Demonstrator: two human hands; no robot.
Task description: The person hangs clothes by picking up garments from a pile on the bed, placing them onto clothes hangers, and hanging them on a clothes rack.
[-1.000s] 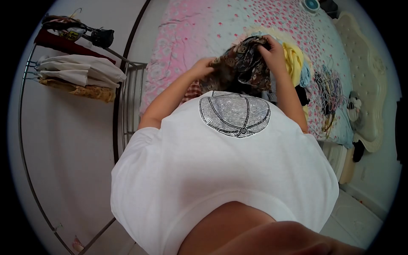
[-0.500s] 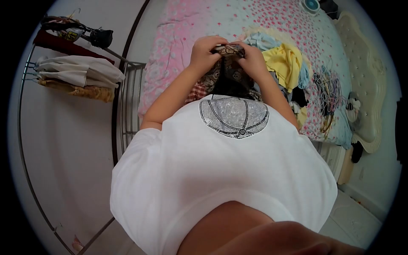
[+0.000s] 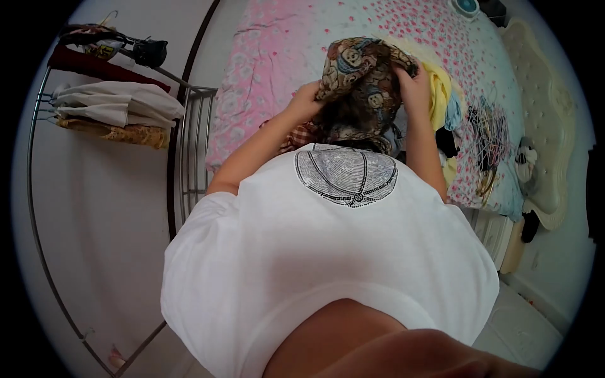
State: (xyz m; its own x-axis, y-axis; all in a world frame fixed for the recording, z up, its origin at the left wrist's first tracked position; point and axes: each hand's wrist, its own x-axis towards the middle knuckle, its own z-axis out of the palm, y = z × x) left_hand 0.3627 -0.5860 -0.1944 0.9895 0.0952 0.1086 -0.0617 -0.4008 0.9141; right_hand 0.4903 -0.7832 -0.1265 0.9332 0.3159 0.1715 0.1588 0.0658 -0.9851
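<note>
A brown garment with a printed pattern of bear-like figures hangs between my two hands over the bed. My left hand is closed on its left edge, the fingers partly hidden by the cloth. On the other side, my right hand grips the upper right edge. The cloth bunches and droops toward my white shirt. Red checked cloth lies under it at the left. Just right of my right hand is a yellow garment.
The bed has a pink and pale-green flowered cover. Several thin hangers lie heaped at the right, before the padded headboard. A metal clothes rack at left carries pale garments. A small fan stands at the far edge.
My hands have moved apart, the left one down and leftward, the right one to the right. The brown garment has opened out and flopped upward, showing its figured print.
</note>
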